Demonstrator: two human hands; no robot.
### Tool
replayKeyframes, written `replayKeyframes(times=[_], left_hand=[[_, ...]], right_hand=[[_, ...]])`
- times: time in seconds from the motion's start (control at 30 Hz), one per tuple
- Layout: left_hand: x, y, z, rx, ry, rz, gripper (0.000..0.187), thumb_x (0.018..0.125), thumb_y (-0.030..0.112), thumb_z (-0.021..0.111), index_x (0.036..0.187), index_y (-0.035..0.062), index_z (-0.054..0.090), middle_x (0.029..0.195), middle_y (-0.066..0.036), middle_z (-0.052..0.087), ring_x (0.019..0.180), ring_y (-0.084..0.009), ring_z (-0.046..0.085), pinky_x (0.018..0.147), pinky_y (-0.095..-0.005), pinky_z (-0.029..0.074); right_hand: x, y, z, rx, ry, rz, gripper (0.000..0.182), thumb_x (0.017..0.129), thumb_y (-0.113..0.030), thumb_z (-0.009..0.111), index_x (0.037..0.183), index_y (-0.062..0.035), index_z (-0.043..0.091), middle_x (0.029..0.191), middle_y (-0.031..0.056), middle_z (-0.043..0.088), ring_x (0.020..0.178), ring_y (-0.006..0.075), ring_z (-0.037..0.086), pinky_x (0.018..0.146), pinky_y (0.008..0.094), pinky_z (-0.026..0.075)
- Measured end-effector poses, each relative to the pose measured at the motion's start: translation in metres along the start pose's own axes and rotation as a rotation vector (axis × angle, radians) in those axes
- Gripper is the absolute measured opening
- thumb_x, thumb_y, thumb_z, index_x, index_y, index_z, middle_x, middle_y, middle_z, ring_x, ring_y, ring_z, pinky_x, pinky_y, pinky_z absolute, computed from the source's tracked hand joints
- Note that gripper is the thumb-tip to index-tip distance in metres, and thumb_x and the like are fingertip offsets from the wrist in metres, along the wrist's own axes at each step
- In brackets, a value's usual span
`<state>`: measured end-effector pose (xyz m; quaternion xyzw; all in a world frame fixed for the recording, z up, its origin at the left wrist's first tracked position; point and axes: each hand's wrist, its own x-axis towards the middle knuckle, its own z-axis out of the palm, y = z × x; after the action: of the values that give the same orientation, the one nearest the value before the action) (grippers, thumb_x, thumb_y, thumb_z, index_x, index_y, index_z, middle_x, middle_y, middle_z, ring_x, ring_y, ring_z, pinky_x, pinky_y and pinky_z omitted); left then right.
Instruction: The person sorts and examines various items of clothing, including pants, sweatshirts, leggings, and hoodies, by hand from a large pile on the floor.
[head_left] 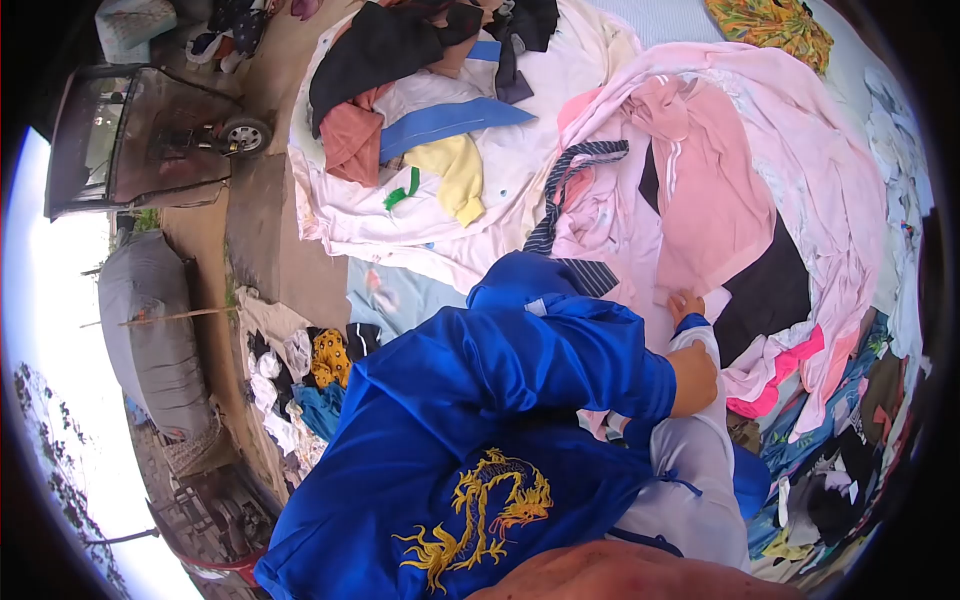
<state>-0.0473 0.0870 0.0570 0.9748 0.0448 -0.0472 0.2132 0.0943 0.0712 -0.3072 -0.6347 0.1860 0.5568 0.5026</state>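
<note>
My right hand (685, 303) has its fingers bent against the lower edge of a pink top with white stripes (715, 200), pinching the cloth. Just below it is my left hand (696, 379), back toward me at the end of a blue sleeve; its fingers are hidden. My raised leg in white trousers (685, 475) partly covers the right arm. Under the pink top lies black cloth (770, 300), all on a pale pink sheet (830, 150). A navy striped strip of cloth (590, 152) lies left of the top.
A white sheet (330, 225) bears black, brown, blue and yellow garments (445, 170). Heaps of mixed clothes lie at left (300, 390) and right (830, 490). A patterned yellow bundle (775, 32) sits at top. Farther off stand a three-wheeled vehicle (150, 140) and a grey covered vehicle (150, 330).
</note>
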Motion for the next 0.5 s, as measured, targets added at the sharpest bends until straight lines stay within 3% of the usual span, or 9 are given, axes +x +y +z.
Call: replayKeyframes(times=[0.07, 0.17, 0.27, 0.37, 0.43, 0.5], left_hand=[[0.002, -0.003, 0.0, 0.009, -0.009, -0.004, 0.019, 0.081, 0.02, 0.061, 0.09, 0.0065, 0.07, 0.087, -0.01, 0.068, 0.081, -0.025, 0.066, 0.072, -0.0397, 0.043], [0.006, -0.004, 0.0, 0.008, -0.003, -0.006, 0.019, 0.08, 0.02, 0.061, 0.09, 0.0066, 0.07, 0.088, -0.01, 0.068, 0.081, -0.025, 0.066, 0.072, -0.0397, 0.043], [0.006, -0.004, -0.001, 0.001, 0.015, -0.013, 0.019, 0.08, 0.02, 0.062, 0.09, 0.007, 0.071, 0.088, -0.01, 0.069, 0.082, -0.0255, 0.066, 0.072, -0.04, 0.043], [0.004, -0.013, -0.001, 0.017, 0.045, -0.046, 0.017, 0.08, 0.02, 0.062, 0.088, 0.0081, 0.071, 0.086, -0.01, 0.069, 0.081, -0.0266, 0.067, 0.069, -0.0407, 0.044], [0.005, -0.024, -0.008, 0.013, 0.069, -0.058, 0.015, 0.079, 0.019, 0.062, 0.086, 0.0092, 0.071, 0.085, -0.011, 0.069, 0.081, -0.0266, 0.067, 0.067, -0.041, 0.045], [0.014, -0.038, -0.01, 0.0, 0.088, -0.126, 0.012, 0.079, 0.019, 0.062, 0.084, 0.0106, 0.069, 0.083, -0.012, 0.069, 0.08, -0.0269, 0.068, 0.065, -0.0419, 0.046]], right_hand=[[0.009, -0.003, 0.005, 0.066, 0.05, -0.025, 0.055, 0.094, -0.01, 0.056, 0.141, -0.0022, 0.031, 0.128, 0.0201, 0.045, 0.118, 0.0348, 0.056, 0.088, 0.0427, 0.055], [0.027, -0.01, 0.004, 0.031, -0.157, 0.068, 0.047, 0.094, -0.015, 0.059, 0.134, 0.0005, 0.038, 0.118, 0.0187, 0.047, 0.115, 0.0337, 0.056, 0.088, 0.0423, 0.056], [0.006, -0.021, 0.024, -0.177, -0.087, 0.07, 0.038, 0.093, -0.023, 0.064, 0.121, -0.001, 0.052, 0.102, 0.0145, 0.052, 0.097, 0.0281, 0.062, 0.078, 0.037, 0.057], [-0.044, -0.06, 0.052, -0.695, 0.115, -0.029, 0.028, 0.09, -0.025, 0.067, 0.107, -0.0047, 0.062, 0.084, 0.0084, 0.056, 0.078, 0.0211, 0.06, 0.067, 0.0317, 0.054], [-0.016, -0.094, 0.035, -0.79, -0.002, -0.274, 0.022, 0.086, -0.027, 0.071, 0.097, -0.0079, 0.068, 0.075, 0.0025, 0.058, 0.069, 0.0159, 0.057, 0.061, 0.0291, 0.05], [-0.073, -0.146, 0.05, -0.635, 0.033, -0.664, 0.026, 0.084, -0.029, 0.074, 0.083, -0.0035, 0.069, 0.064, 0.001, 0.057, 0.057, 0.0111, 0.053, 0.052, 0.0269, 0.046]])
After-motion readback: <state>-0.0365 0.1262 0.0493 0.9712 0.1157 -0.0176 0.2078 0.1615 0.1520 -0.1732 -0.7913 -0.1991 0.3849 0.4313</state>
